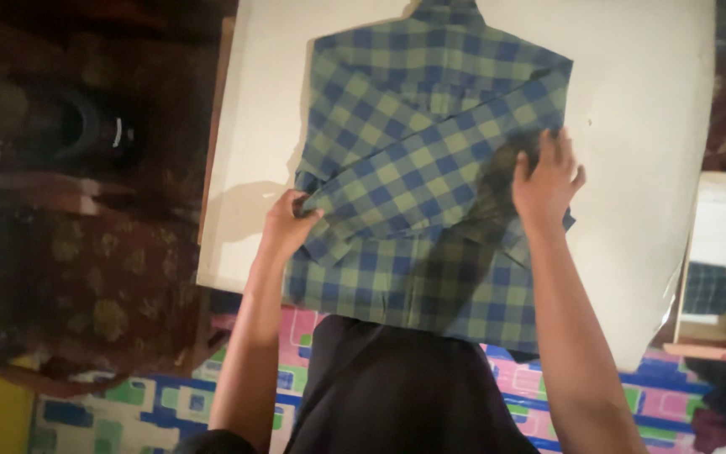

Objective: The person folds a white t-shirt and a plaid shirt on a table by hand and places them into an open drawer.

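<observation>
A blue and green checked shirt (430, 160) lies back-up on a white board (649, 109), its collar at the far end and its hem hanging over the near edge. A sleeve is folded across the back. My left hand (289, 220) pinches the shirt's fabric at its left side, at the sleeve's cuff end. My right hand (548, 181) presses down on the folded sleeve near the shirt's right side, fingers spread and curled into the cloth.
The white board rests above a mat (161, 403) of blue, pink and green squares. Dark patterned fabric (102, 277) lies to the left. A wooden box (720, 261) with folded cloth sits at the right. My dark clothing (397, 395) fills the bottom centre.
</observation>
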